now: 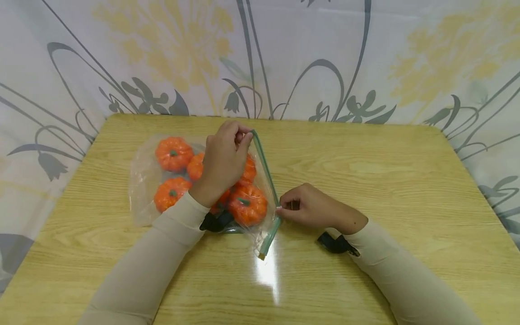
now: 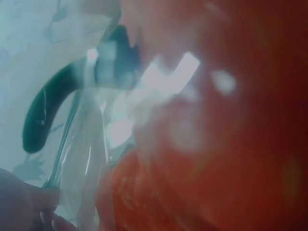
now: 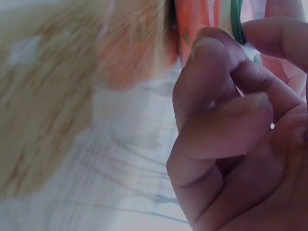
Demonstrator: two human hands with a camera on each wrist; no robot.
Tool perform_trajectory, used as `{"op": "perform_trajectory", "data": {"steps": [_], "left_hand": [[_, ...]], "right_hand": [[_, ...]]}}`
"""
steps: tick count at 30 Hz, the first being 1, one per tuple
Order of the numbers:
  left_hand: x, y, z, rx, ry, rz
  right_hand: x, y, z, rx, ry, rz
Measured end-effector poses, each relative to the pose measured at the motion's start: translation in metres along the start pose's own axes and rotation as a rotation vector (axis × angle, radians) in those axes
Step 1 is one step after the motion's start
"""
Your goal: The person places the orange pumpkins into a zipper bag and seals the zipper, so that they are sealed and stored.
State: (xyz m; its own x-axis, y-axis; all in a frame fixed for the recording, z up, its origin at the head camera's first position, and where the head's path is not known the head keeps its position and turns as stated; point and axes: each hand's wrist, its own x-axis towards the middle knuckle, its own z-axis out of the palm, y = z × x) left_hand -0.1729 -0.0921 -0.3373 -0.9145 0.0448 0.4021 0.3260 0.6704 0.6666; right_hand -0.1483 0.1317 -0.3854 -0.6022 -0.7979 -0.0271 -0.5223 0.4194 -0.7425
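Observation:
A clear zip bag (image 1: 142, 180) with a green zip strip (image 1: 266, 164) lies on the table, holding several small orange pumpkins (image 1: 174, 154) with green stems. My left hand (image 1: 225, 158) reaches across the bag and pinches the far end of the strip between thumb and fingers. Lower on the same strip, my right hand (image 1: 310, 205) pinches the small white slider (image 1: 278, 208). The right wrist view shows its thumb and curled fingers (image 3: 226, 130) at the green strip. Close up in the left wrist view, a pumpkin (image 2: 207, 144) shows blurred through the plastic.
The wood-grain table (image 1: 365, 158) stretches out right of the bag. A flower-patterned cloth (image 1: 284, 58) hangs behind its far edge. Dark straps (image 1: 337, 243) sit at both wrists. The near end of the strip sticks out toward the table's front.

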Motion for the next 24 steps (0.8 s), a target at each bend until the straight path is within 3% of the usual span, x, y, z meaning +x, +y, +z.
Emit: {"op": "perform_trajectory", "data": {"steps": [16, 24], "left_hand": [[0.003, -0.004, -0.002, -0.087, 0.078, 0.052], [0.003, -0.004, -0.003, -0.150, 0.082, 0.012]], "right_hand": [[-0.005, -0.013, 0.003, -0.074, -0.057, -0.072], [-0.008, -0.021, 0.008, -0.089, -0.082, -0.049]]}}
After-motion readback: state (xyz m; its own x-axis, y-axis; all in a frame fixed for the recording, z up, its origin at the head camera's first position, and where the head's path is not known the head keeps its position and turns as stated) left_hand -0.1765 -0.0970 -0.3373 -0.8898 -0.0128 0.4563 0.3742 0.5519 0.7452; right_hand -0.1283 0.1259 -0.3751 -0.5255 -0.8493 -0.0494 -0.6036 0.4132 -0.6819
